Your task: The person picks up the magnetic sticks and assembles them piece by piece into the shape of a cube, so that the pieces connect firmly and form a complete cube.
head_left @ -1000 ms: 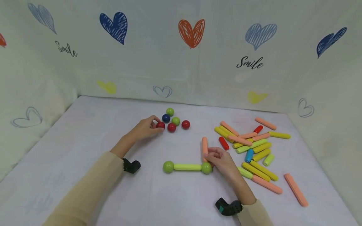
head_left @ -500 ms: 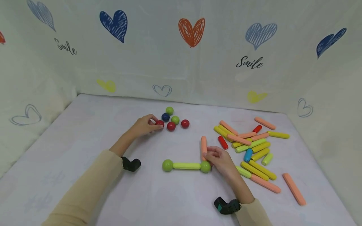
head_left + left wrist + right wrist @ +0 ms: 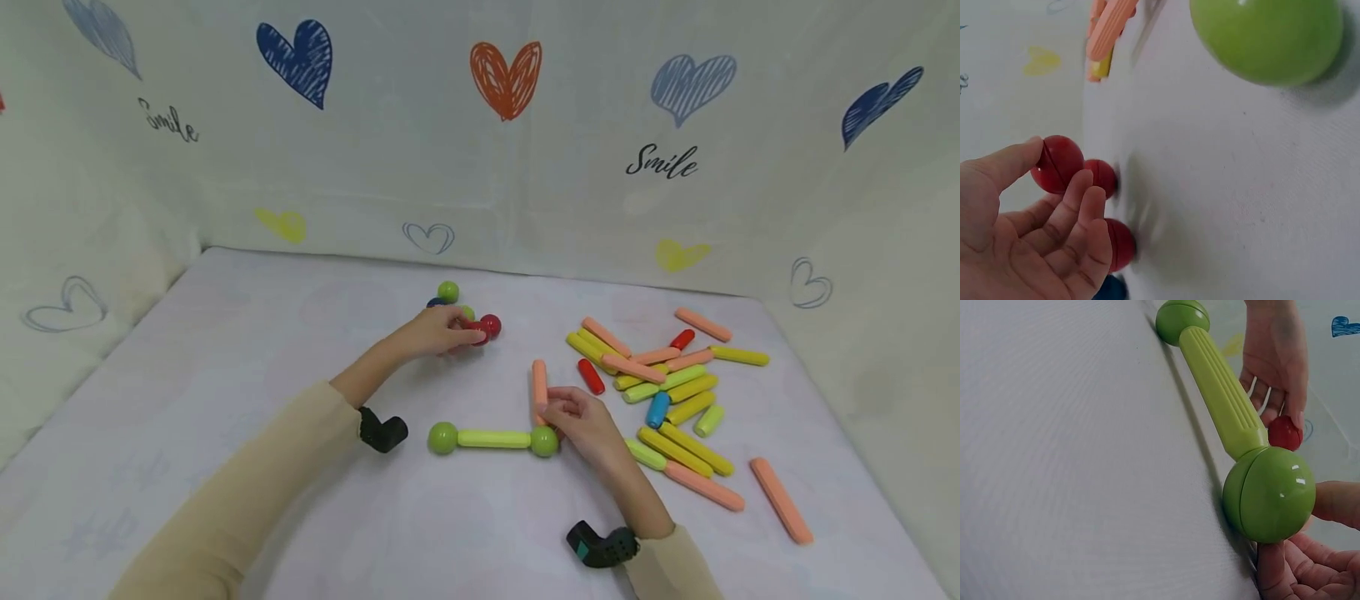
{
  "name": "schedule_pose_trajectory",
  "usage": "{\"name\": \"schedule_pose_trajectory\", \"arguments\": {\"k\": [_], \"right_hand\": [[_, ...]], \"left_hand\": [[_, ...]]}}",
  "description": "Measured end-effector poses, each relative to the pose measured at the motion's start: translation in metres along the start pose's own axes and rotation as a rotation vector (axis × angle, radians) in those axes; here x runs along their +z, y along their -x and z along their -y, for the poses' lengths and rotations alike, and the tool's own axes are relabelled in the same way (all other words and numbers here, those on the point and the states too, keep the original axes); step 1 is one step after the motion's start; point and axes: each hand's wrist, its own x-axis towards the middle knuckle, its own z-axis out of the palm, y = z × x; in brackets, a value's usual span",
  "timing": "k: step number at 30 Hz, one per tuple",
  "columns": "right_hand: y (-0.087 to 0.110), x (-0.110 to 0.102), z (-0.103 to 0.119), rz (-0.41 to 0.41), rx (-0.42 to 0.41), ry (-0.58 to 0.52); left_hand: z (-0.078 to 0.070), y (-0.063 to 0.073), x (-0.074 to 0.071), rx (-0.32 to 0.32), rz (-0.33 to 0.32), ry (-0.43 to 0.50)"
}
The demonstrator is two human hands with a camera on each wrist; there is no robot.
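My left hand (image 3: 433,332) pinches a red ball (image 3: 1059,164) between thumb and fingers, above the table. Two more red balls lie close by, one beyond the held ball and another red ball (image 3: 1122,245) behind the fingers. My right hand (image 3: 587,422) pinches a peach-coloured stick (image 3: 539,385) low down, where it meets a green ball (image 3: 543,442). From that ball a light green rod (image 3: 493,439) runs left to a second green ball (image 3: 442,437). In the right wrist view the near green ball hides the peach stick and part of the right hand.
Behind my left hand are more green balls, one a green ball (image 3: 447,292), and a partly hidden blue ball (image 3: 435,302). A loose pile of yellow, peach, green, red and blue sticks (image 3: 690,389) spreads over the table's right side. One peach stick (image 3: 782,502) lies apart.
My left hand has left the red ball at the left of the cluster, moved right, and now grips a red ball. The right hand, peach stick and green pieces stay in place.
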Motion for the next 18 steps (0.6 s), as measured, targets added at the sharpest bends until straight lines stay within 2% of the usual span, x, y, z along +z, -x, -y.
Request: {"name": "schedule_pose_trajectory", "arguments": {"k": [4, 10, 18], "right_hand": [[-0.001, 0.0, -0.003, -0.002, 0.01, 0.003], [-0.002, 0.001, -0.002, -0.006, 0.012, 0.003], [0.0, 0.0, 0.001, -0.006, 0.005, -0.01]], "left_hand": [[-0.013, -0.012, 0.012, 0.012, 0.07, -0.057], [-0.026, -0.027, 0.026, 0.005, 0.13, -0.172], [-0.04, -0.039, 0.04, -0.05, 0.169, -0.199]]}}
